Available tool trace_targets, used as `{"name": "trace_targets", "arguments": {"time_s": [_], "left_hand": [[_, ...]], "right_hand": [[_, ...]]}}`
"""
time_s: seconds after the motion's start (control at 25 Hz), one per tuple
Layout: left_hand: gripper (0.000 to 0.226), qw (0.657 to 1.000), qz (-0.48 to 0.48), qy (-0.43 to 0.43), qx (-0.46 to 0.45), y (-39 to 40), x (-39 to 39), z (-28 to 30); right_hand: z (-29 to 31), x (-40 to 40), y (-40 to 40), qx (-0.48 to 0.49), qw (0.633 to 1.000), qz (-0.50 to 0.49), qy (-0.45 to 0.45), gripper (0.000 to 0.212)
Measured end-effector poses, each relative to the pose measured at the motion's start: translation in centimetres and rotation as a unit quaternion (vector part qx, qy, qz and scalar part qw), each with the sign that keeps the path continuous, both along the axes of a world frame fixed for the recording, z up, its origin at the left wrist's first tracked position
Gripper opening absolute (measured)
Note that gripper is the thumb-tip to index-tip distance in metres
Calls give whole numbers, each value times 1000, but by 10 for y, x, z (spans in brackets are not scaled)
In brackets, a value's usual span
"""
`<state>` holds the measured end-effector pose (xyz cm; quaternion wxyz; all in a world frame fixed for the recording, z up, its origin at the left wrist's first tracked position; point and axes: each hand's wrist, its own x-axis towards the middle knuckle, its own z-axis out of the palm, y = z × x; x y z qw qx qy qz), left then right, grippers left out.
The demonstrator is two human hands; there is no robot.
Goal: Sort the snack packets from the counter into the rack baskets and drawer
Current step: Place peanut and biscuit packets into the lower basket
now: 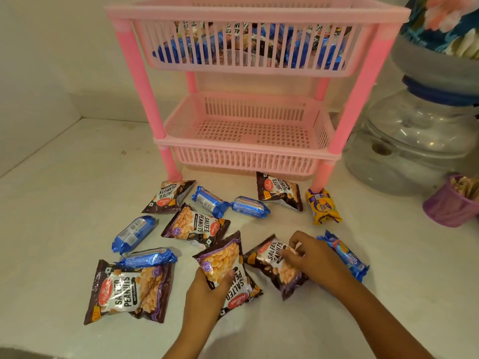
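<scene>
A pink rack [140, 73] stands at the back of the white counter [64, 177]. Its upper basket [246, 66] holds blue and dark packets; its lower basket [248, 154] has nothing in it. Several salted peanut packets and blue biscuit packets lie scattered in front. My left hand [204, 294] grips one salted peanut packet [225, 263] near the front. My right hand [311, 257] pinches a second salted peanut packet [272, 265] just to its right. A yellow biscuit packet [322, 206] lies by the rack's right front leg. No drawer is in view.
A clear glass jar [414, 141] with a blue-ringed lid stands right of the rack. A small purple cup [451, 206] of sachets sits at the right edge. A blue biscuit packet [347, 255] lies just beyond my right hand. The wall corner is at the left.
</scene>
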<state>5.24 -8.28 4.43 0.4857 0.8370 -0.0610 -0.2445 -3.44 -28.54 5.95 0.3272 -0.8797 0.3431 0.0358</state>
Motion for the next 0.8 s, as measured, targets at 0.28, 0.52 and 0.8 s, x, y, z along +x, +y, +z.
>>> {"name": "trace_targets", "arguments": {"time_s": [0.28, 0.52, 0.8], "left_hand": [[32, 996, 11, 52, -67, -14, 14, 16], [18, 992, 10, 37, -121, -23, 49, 46], [18, 972, -2, -160, -170, -80, 151, 106]], "right_hand": [[16, 12, -5, 179, 967, -81, -164, 16], [53, 25, -18, 146, 939, -29, -309, 31], [111, 110, -60, 23, 893, -18, -449, 40]]}}
